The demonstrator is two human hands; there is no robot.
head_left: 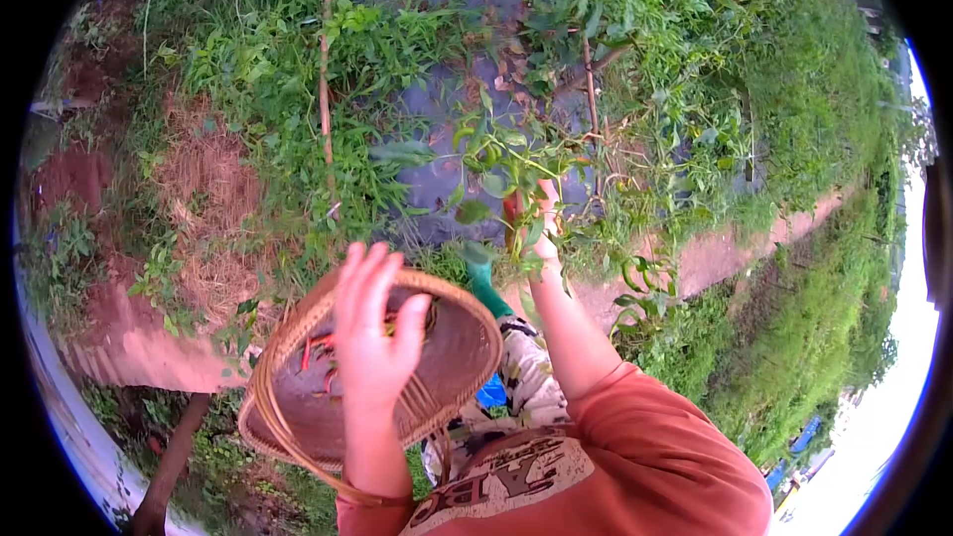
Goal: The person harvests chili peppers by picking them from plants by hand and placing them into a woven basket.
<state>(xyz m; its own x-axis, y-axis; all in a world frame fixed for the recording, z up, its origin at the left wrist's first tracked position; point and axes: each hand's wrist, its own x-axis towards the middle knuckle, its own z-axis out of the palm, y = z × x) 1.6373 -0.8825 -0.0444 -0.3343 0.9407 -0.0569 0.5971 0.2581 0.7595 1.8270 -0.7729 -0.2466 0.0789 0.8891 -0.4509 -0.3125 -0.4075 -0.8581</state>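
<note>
A woven basket (481,313) hangs on my left forearm by its handle, with several red chili peppers (307,353) inside. Above the basket's opening, my left hand (379,333) is raised with fingers stretched out and thumb apart, holding nothing. My right hand (546,218) reaches in among the leaves of a pepper plant (511,154) that bears green peppers. Something red (511,210) shows right beside that hand, partly behind leaves. Foliage covers most of the right fingers, so their grip is hidden.
Wooden stakes (325,89) stand among the plants, and dark plastic sheeting (427,104) covers the bed. Dry straw (208,194) lies at left. A dirt path (735,248) runs to the right. A green boot (483,278) shows below the plant.
</note>
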